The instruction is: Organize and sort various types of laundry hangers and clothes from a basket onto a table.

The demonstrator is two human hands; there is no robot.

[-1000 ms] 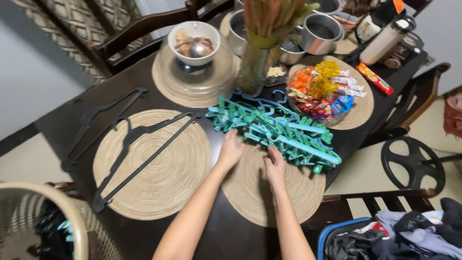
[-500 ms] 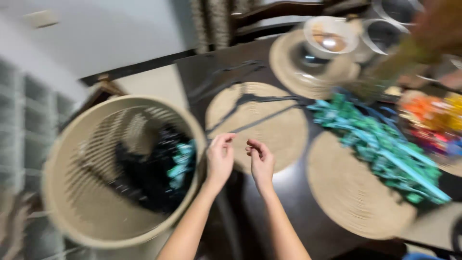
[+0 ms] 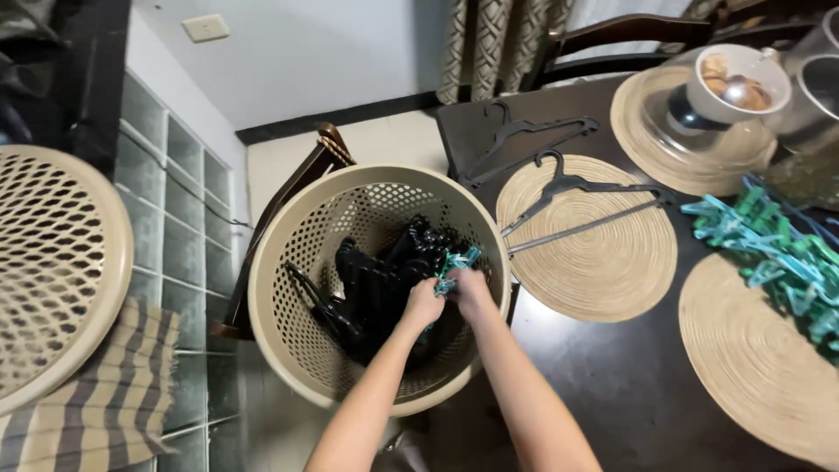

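Two hands reach down together into a round beige laundry basket (image 3: 288,262) with perforated walls. Left hand (image 3: 423,304) is curled closed among the black hangers (image 3: 376,280) heaped inside the basket; what its fingers enclose cannot be made out. Right hand (image 3: 470,290), just beside the left and touching it, is closed on a small cluster of teal clip hangers (image 3: 454,263) that sits at the top of the black heap, near the basket's right wall. Both forearms enter from the bottom edge and converge over the basket's near rim. The basket stands on the floor against the left edge of a dark wooden surface (image 3: 603,385). On that surface, nearest the basket, lies a round woven placemat (image 3: 603,271) with one black hanger (image 3: 585,188) across its upper part; a second black hanger (image 3: 524,140) lies just beyond it on the bare wood. Farther right, a pile of teal and green clip hangers (image 3: 769,253) overlaps a second woven placemat (image 3: 760,367). At the far right corner a white bowl (image 3: 738,83) rests on a clear domed stand over a third mat. At the left edge a second beige perforated basket (image 3: 52,271) is partly in view, above a striped cloth (image 3: 96,393).
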